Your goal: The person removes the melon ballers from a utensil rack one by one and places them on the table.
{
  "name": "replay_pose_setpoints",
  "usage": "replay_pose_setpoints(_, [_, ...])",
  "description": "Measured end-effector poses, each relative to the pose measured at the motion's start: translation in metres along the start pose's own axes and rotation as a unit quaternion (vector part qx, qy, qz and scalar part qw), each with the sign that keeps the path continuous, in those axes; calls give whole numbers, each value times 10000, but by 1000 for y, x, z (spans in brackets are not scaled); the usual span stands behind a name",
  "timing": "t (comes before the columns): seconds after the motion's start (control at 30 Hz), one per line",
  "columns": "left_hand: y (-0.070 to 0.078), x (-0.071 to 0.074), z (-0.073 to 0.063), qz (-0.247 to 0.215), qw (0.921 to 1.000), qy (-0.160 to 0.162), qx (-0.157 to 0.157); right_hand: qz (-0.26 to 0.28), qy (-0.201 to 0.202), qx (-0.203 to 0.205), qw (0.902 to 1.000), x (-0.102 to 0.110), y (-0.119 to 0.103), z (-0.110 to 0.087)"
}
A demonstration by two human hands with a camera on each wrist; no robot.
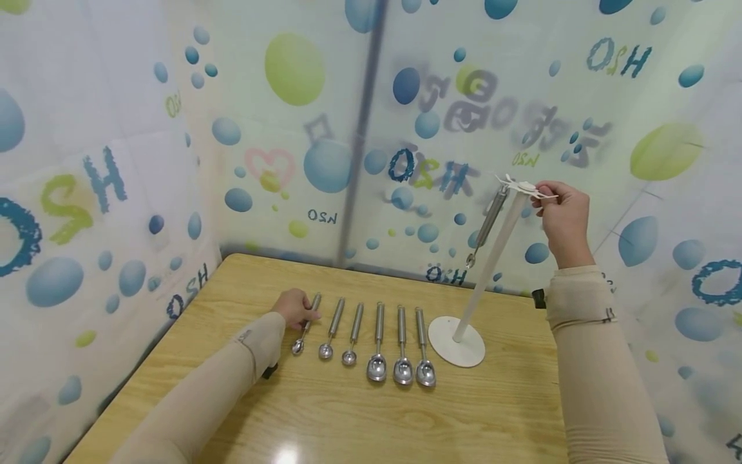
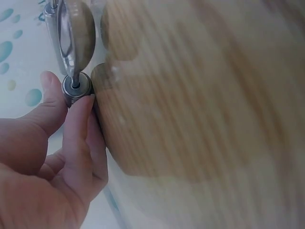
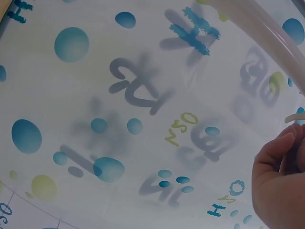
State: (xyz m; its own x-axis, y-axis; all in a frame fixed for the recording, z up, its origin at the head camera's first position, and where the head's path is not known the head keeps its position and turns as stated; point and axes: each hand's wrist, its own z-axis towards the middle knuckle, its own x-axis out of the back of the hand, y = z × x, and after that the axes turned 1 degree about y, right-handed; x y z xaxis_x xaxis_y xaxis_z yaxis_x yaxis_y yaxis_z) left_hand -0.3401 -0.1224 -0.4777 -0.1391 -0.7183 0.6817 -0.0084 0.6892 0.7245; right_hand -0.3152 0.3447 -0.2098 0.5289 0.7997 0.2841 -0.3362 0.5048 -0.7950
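At the left end of a row of steel scoops, my left hand (image 1: 294, 308) pinches the handle of a small scoop (image 1: 298, 347) between thumb and fingers. The left wrist view shows the hand (image 2: 71, 157) with thumb and index finger on either side of the round handle end (image 2: 76, 86). My right hand (image 1: 565, 219) grips an arm of the white hook rack (image 1: 524, 187) on top of a tall white stand (image 1: 493, 270). From the rack's left side hangs one scoop (image 1: 489, 222), bowl down. Only part of the right hand (image 3: 281, 176) shows in the right wrist view.
Right of the held scoop lie two small scoops (image 1: 326, 350) (image 1: 349, 357) and three larger ones (image 1: 377, 367) with bowls toward me. The stand's round white base (image 1: 446, 351) is on the wooden table (image 1: 359, 419). Patterned curtains (image 1: 290, 161) enclose the table behind and at the sides.
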Motion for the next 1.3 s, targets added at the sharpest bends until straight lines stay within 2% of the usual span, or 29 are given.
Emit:
replay_pose_setpoints(0.43, [5, 0, 1, -75, 10000, 8, -36, 46, -64, -166, 9998, 4, 0, 2])
replay_pose_setpoints(0.67, [2, 2, 3, -134, 9999, -44, -44, -31, -104, -220, 9997, 5, 0, 4])
replay_pose_setpoints(0.9, [0, 11, 5, 223, 9997, -30, -39, -5, -152, -220, 9996, 4, 0, 4])
replay_pose_setpoints(1.03, [11, 21, 1, 563, 9983, 36, -177, 11, -171, -214, 9996, 2, 0, 3])
replay_pose_setpoints(1.1, [19, 25, -1, 699, 9968, 103, -378, -3, -163, -214, 9996, 2, 0, 3])
replay_pose_setpoints(1.3, [53, 37, -4, 848, 9914, 269, -959, 4, -142, -169, 9998, 1, 0, 3])
